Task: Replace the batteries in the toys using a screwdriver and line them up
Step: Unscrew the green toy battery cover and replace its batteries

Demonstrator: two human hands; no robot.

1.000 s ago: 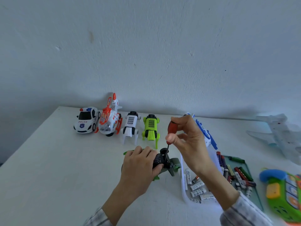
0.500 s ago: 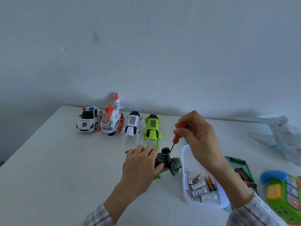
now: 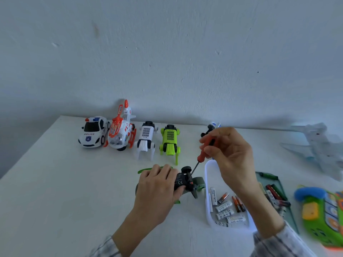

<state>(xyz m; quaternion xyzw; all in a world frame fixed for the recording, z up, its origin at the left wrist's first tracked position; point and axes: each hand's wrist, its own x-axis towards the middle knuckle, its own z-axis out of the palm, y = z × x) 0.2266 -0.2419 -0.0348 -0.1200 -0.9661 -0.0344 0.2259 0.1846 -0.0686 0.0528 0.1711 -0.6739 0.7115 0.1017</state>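
My left hand (image 3: 157, 188) presses down on a green and black toy (image 3: 187, 182) lying upturned on the white table (image 3: 55, 191). My right hand (image 3: 228, 154) grips a red-handled screwdriver (image 3: 204, 153), whose thin shaft slants down to the toy's black underside. Along the wall stand a police car (image 3: 93, 131), an orange and white helicopter (image 3: 121, 130), a white robot toy (image 3: 145, 139) and a lime green robot toy (image 3: 169, 141). A white tray (image 3: 207, 201) to the right holds several batteries (image 3: 225, 210).
A dark green tray (image 3: 284, 190) with more batteries and a green screwdriver (image 3: 267, 175) lies right of the white tray. A green toy phone (image 3: 321, 216) sits at the right edge, a pale toy plane (image 3: 319, 147) behind it. A blue and white toy (image 3: 213, 127) shows behind my right hand.
My right hand has tilted the screwdriver from nearly upright to slanting right, its tip staying at the toy's underside. The left hand has kept its hold on the toy.
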